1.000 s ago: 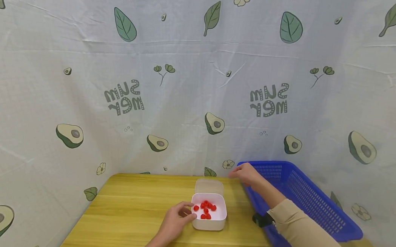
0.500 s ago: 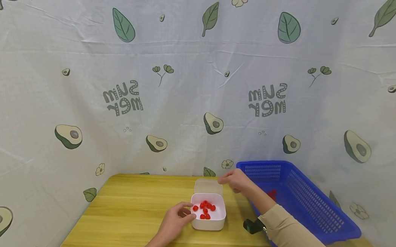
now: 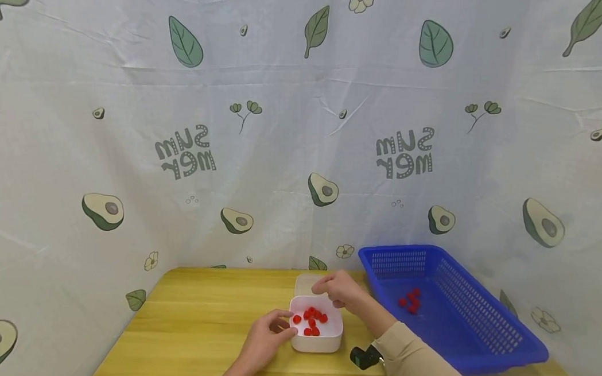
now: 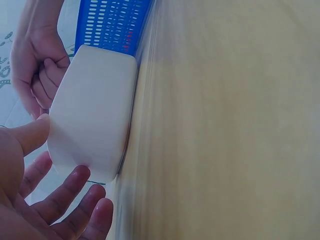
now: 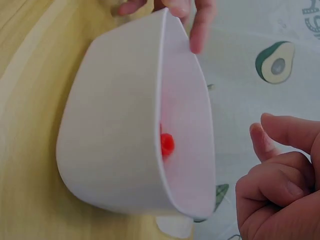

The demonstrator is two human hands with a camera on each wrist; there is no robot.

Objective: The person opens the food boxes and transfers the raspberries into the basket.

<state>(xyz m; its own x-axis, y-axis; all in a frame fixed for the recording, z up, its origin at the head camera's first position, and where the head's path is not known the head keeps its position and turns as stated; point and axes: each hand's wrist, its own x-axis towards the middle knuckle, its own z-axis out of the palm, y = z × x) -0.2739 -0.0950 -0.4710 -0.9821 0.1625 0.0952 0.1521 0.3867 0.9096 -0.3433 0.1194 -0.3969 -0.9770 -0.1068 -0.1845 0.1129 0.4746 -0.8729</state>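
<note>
A square white lidded box (image 3: 316, 344) stands on the wooden table, its translucent lid (image 3: 304, 283) folded back behind it. Several red raspberries (image 3: 312, 312) lie inside; one raspberry (image 5: 167, 145) shows past the rim in the right wrist view. My left hand (image 3: 263, 338) holds the box at its left rim, thumb and fingertips against the wall. Over the back of the box hovers my right hand (image 3: 340, 288), holding nothing. Its thumb and index finger (image 5: 292, 129) reach forward with a small gap between the tips, while the other fingers are folded in.
On the right is a large blue perforated basket (image 3: 486, 294) with several raspberries (image 3: 410, 302) at its left side. A dark strap-on device (image 3: 365, 357) sits at my right wrist, low beside the box. A patterned curtain (image 3: 282, 152) hangs behind the table (image 3: 210, 320).
My right hand has moved left and down from the basket's rim to above the box, uncovering the raspberries in the basket. My left hand stays at the box.
</note>
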